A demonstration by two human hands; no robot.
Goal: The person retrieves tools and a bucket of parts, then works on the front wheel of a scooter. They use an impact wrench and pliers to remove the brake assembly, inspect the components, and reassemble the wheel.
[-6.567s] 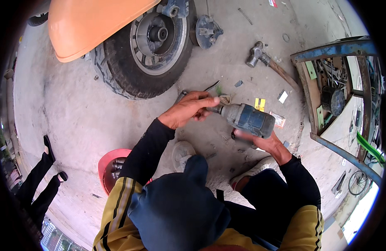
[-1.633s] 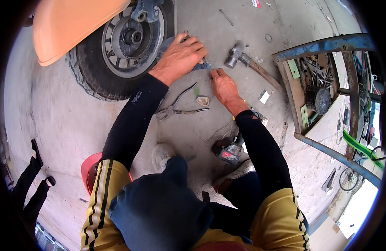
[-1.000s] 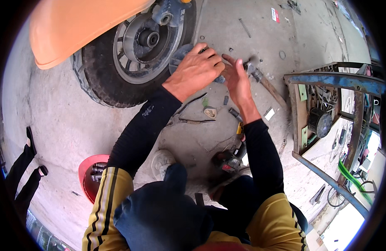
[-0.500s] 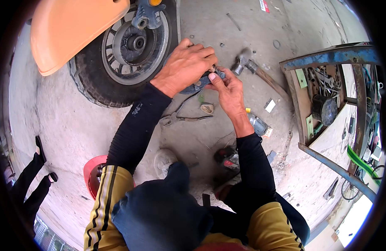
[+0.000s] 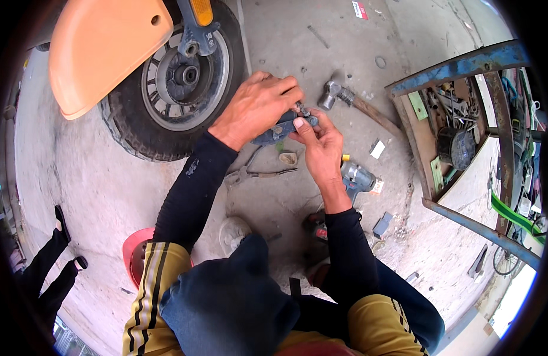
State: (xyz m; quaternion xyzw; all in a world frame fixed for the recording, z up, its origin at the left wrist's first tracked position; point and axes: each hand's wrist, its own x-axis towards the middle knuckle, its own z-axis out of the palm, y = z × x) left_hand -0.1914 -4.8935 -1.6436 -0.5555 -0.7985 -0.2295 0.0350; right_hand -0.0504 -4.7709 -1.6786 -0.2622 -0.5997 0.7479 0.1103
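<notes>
Both my hands are closed around a dusty, dark metal part (image 5: pixel 268 136) with bolt heads, held above the floor beside the wheel. My left hand (image 5: pixel 257 110) reaches over it, fingers bent and pinching at a small piece on its upper edge; the fingertips are partly hidden. From the other side my right hand (image 5: pixel 322 142) grips the part's end, its thumb pressed on top. A motor scooter wheel (image 5: pixel 188 121) with a black tyre stands just left of my hands. Below them on the floor lie pliers (image 5: pixel 268 174) with open handles.
A hammer (image 5: pixel 369 113) with a wooden handle lies right of my hands, near a power tool (image 5: pixel 358 177). Farther right stands a blue-edged metal frame (image 5: pixel 458 71) holding tools. An orange fender (image 5: pixel 107 53) overhangs the wheel. A red bowl-shaped thing (image 5: pixel 135 249) sits by my left arm.
The view has shifted slightly. My hands stay on the dark metal part, which is tilted a little differently, and my left fingers have moved slightly on its upper edge.
</notes>
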